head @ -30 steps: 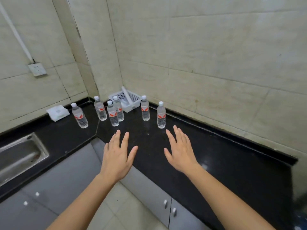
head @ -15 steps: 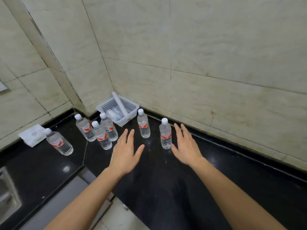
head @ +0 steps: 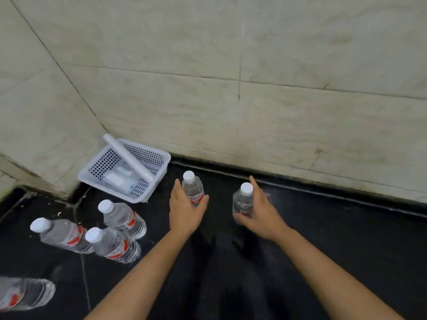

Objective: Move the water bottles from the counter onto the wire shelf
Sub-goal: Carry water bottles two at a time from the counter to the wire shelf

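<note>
Clear bottles upright on black counter [head: 323,239], long axes vertical: left hand [head: 184,210] curled round left bottle [head: 193,189], right hand [head: 260,210] round right bottle [head: 242,200]. Shelf unseen.

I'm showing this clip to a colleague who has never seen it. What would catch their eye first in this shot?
Two bare hands at centre, each closing around an upright water bottle on the black counter: the left hand on one bottle, the right hand on another. Next, the cluster of three bottles to the left, and the white perforated basket tucked into the tiled corner.
</note>
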